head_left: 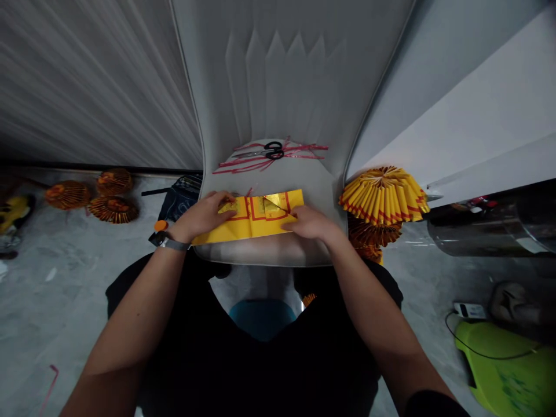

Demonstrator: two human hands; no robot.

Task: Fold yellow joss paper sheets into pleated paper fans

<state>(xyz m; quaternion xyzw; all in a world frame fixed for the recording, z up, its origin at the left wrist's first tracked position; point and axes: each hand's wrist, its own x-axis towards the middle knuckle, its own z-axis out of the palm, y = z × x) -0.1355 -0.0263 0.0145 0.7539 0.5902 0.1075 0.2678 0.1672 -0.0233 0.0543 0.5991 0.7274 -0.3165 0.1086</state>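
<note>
A yellow paper sheet (254, 223) with red lines and a gold foil square lies across the seat of a pale grey chair (304, 174) in front of me. My left hand (204, 215) rests on the sheet's left end, fingers curled down onto it. My right hand (309, 223) presses on the right part, fingertips pinching a fold near the gold square. Black-handled scissors (271, 152) lie further back on the seat among several red strips (243, 167).
A fan of folded yellow papers (384, 194) stands right of the chair, with darker folded fans (373, 234) below it. More orange folded fans (108, 197) lie on the floor at left. A green object (508, 365) and a cable are at lower right.
</note>
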